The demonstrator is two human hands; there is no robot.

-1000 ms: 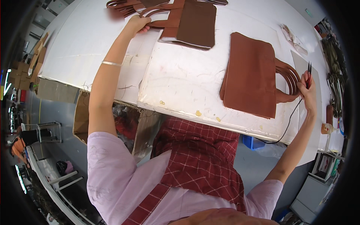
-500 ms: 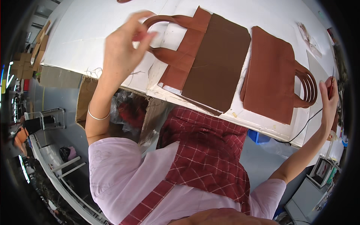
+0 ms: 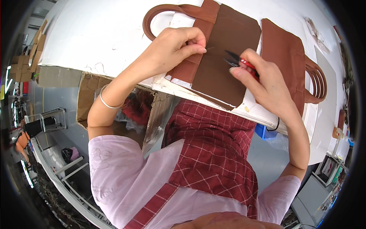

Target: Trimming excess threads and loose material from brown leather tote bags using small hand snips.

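A flat bag piece lies on the table, with a dark brown panel (image 3: 228,45), a reddish-brown band (image 3: 207,21) and a looped handle (image 3: 149,21). My left hand (image 3: 177,47) is over the seam between band and panel. Its thumb and forefinger are pinched on a fine loose thread, partly hidden by the fingertips. Over the brown panel, my right hand (image 3: 267,80) grips small thread snips (image 3: 244,62) with red handles and dark blades. The blades are apart and point toward my left fingertips, not touching them.
To the right lies a stack of reddish-brown bag pieces (image 3: 282,53) with several looped handles (image 3: 318,82). Below the white table's (image 3: 95,38) front edge stands a cardboard box (image 3: 89,95) holding red scraps. A blue container (image 3: 263,131) is under the table.
My left hand has come from the handle to the seam and pinched a thread. My right hand has brought the snips from the far right to over the brown panel.
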